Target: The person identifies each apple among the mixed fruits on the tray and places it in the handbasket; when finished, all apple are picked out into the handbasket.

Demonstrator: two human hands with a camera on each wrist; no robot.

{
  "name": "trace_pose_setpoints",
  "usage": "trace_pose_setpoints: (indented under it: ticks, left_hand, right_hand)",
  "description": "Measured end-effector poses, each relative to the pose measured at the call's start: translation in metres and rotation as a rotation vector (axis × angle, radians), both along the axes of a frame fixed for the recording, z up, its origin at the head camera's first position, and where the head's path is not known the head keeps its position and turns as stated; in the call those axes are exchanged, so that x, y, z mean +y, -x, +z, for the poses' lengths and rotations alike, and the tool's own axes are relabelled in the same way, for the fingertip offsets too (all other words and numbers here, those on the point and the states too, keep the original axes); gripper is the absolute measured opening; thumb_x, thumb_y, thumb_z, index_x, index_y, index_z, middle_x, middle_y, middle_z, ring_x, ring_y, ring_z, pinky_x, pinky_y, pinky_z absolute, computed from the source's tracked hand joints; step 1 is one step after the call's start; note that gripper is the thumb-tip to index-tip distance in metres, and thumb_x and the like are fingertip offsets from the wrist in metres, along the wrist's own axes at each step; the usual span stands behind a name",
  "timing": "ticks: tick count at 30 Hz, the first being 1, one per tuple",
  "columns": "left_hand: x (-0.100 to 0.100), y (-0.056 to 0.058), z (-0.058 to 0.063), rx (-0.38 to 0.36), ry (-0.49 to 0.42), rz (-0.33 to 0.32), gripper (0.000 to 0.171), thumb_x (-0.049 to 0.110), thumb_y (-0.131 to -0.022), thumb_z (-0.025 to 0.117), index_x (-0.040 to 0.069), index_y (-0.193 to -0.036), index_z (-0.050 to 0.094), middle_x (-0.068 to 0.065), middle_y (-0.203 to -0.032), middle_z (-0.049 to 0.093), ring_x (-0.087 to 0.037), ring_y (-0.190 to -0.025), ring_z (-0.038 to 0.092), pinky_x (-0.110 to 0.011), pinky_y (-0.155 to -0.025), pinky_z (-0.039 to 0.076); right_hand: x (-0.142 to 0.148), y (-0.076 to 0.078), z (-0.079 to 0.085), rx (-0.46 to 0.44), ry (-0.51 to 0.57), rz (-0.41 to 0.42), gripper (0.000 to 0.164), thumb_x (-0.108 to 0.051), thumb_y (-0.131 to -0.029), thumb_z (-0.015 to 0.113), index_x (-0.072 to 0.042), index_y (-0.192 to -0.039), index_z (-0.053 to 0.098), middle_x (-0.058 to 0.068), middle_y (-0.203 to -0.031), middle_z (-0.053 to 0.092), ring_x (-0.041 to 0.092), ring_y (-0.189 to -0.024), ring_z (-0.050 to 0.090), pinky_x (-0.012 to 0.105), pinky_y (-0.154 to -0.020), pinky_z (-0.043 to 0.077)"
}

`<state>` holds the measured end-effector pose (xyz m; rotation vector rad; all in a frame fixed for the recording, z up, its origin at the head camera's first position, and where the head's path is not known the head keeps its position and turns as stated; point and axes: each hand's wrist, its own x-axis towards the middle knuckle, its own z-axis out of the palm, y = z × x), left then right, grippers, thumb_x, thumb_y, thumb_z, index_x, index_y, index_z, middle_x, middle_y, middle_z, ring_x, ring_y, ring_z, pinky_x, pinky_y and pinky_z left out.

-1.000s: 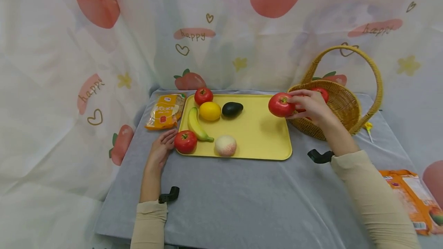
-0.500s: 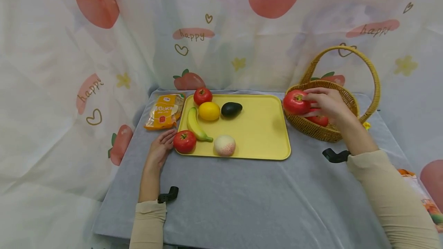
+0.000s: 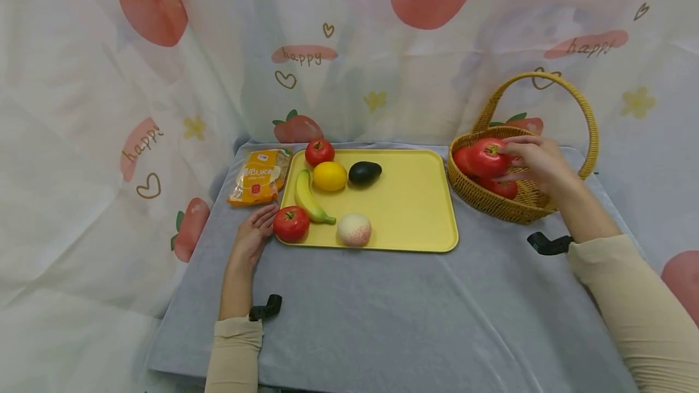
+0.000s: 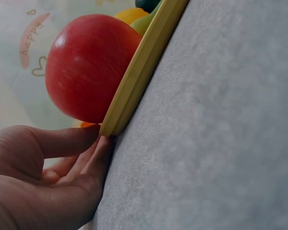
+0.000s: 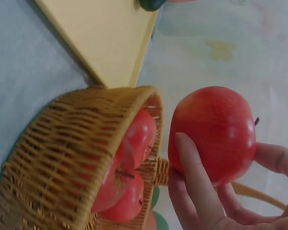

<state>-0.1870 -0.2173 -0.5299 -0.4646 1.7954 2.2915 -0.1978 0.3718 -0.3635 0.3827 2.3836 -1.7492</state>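
while the left hand [image 3: 252, 237] touches the tray [image 3: 412, 211], fingers straight, the right hand [image 3: 543, 165], curled, grips an apple [image 3: 486, 157].

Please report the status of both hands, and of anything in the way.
Right hand holding red apple above wicker basket. Left hand touching yellow tray. Possible obstacle: other red apples inside basket, underneath.

Apple [image 5: 213, 129], red; tray [image 3: 406, 199], yellow.
Apple glossy, short-stemmed (stem dark), held above the wicker basket [image 5: 53, 153]. Tray oblong, low-rimmed, flat on grey cloth [image 3: 382, 314].
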Motion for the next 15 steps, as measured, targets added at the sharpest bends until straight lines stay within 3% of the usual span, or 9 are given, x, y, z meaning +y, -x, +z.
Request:
trace_pose_setpoints:
  ticks: [3, 9, 15]
  left_hand:
    - [0.0, 0.0, 0.0, 0.006, -0.006, -0.004, 0.07, -0.023, -0.092, 0.045, 0.007, -0.155, 0.047, -0.013, -0.157, 0.051, -0.018, -0.137, 0.054, -0.019, -0.094, 0.051]
    - [-0.002, 0.0, -0.001, 0.022, -0.013, 0.004, 0.07, -0.024, -0.092, 0.045, 0.006, -0.155, 0.047, -0.014, -0.157, 0.05, -0.016, -0.134, 0.056, -0.018, -0.092, 0.052]
    - [0.0, 0.002, -0.002, 0.009, -0.017, 0.005, 0.069, -0.023, -0.093, 0.045, 0.007, -0.155, 0.048, -0.013, -0.156, 0.051, -0.017, -0.136, 0.055, -0.02, -0.094, 0.052]
  right_hand:
    - [0.006, 0.0, 0.001, -0.004, -0.003, -0.011, 0.059, -0.044, -0.102, 0.062, -0.009, -0.147, 0.045, -0.002, -0.13, 0.046, 0.012, -0.105, 0.061, 0.04, -0.086, 0.06]
    - [0.014, 0.0, 0.011, 0.005, -0.048, -0.042, 0.064, -0.046, -0.101, 0.063, -0.008, -0.149, 0.045, -0.005, -0.128, 0.045, 0.017, -0.112, 0.053, 0.037, -0.084, 0.061]
    - [0.021, 0.0, 0.017, -0.014, -0.062, -0.036, 0.064, -0.044, -0.101, 0.065, -0.009, -0.149, 0.043, -0.005, -0.127, 0.046, 0.009, -0.104, 0.058, 0.036, -0.087, 0.06]
